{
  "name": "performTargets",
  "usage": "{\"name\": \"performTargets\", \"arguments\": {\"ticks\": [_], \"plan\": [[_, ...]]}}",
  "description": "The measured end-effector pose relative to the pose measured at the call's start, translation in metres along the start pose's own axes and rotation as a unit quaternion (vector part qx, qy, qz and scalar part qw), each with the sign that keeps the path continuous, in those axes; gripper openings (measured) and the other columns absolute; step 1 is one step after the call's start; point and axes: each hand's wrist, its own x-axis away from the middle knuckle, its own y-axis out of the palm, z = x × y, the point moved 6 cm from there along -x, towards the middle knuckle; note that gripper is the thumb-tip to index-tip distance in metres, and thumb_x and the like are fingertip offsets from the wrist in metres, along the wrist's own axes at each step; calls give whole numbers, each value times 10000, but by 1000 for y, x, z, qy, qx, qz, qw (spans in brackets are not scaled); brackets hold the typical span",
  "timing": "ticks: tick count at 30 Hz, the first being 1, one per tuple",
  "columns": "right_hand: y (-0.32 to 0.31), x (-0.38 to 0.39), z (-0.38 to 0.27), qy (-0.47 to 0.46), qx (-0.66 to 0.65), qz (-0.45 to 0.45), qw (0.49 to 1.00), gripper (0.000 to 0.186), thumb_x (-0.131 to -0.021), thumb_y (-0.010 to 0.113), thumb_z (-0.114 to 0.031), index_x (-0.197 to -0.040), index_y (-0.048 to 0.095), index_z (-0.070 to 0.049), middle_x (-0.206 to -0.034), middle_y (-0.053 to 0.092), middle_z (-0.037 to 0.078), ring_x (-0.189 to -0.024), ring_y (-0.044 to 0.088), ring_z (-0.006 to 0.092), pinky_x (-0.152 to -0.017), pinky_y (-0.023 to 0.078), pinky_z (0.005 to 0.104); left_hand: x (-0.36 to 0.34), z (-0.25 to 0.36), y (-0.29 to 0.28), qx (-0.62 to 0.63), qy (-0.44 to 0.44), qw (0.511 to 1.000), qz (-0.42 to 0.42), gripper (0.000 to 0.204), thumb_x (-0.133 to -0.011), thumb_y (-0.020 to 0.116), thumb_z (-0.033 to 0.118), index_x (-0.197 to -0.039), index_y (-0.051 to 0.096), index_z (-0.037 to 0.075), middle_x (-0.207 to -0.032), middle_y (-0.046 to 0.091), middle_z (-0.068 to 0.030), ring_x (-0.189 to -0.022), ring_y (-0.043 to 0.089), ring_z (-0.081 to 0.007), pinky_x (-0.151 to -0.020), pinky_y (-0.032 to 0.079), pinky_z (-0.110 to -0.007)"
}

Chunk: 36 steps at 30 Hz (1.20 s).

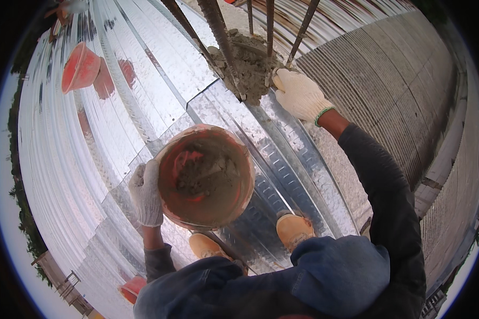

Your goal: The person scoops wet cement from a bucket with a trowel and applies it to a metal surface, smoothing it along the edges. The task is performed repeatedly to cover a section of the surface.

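My left hand (146, 194) in a knit glove grips the rim of an orange bucket (205, 199), coated inside with grey mortar. In a cream glove, my right hand (298, 95) is closed at the edge of a heap of wet mortar (250, 74) around upright steel rebars (222, 45); whatever its fingertips hold is hidden. The mortar heap sits on the ribbed metal sheeting (117, 106), just beyond the bucket. My two tan boots (292, 228) stand on the sheeting below.
A red bucket (80, 66) lies at upper left, and another red container (133, 290) is at lower left. Grey corrugated roofing (388, 90) slopes along the right. A partly visible person (64, 13) is at the top left edge. Rebars rise at the top centre.
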Motion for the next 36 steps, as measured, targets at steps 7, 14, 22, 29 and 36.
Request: {"name": "performTargets", "arguments": {"ticks": [7, 14, 22, 29, 36], "plan": [[-41, 34, 33, -49, 94, 49, 993, 480, -999, 682, -236, -1445, 624, -68, -1192, 740, 195, -1082, 751, 402, -959, 599, 534, -1, 3, 7, -18, 1, 1000, -9, 335, -1133, 697, 278, -898, 689, 40, -835, 574, 78, -794, 469, -33, -691, 413, -247], [-44, 1, 28, -83, 239, 21, 967, 408, -1021, 673, -171, -1421, 646, -98, -1143, 738, 142, -1008, 776, 335, -831, 639, 454, -4, -16, -5, -12, -16, 1000, -17, 300, -1142, 679, 282, -1054, 766, 8, -935, 697, 33, -842, 594, -47, -751, 501, -253], [-61, 20, 3, -40, 365, 69, 928, 325, -1004, 698, -113, -1326, 656, -92, -1065, 748, 131, -882, 800, 296, -716, 635, 422, 5, -10, -9, -18, 3, 1000, 15, 333, -1141, 684, 253, -884, 661, 44, -828, 550, 81, -783, 446, -28, -670, 403, -254], [-37, -8, 3, -105, 357, 113, 921, 287, -978, 719, -114, -1255, 657, -76, -1038, 769, 118, -896, 809, 282, -724, 629, 420, 3, -5, 4, 0, -15, 1000, 22, 344, -1135, 695, 264, -872, 662, 44, -822, 545, 85, -784, 439, -29, -668, 397, -253], [-24, -36, -7, -89, 327, 78, 938, 224, -985, 682, -90, -1205, 660, -53, -1041, 768, 160, -919, 806, 332, -749, 640, 451, 0, -10, 0, -9, -15, 1000, 12, 339, -1138, 702, 271, -886, 686, 45, -826, 553, 86, -784, 434, -28, -667, 387, -248]]}}
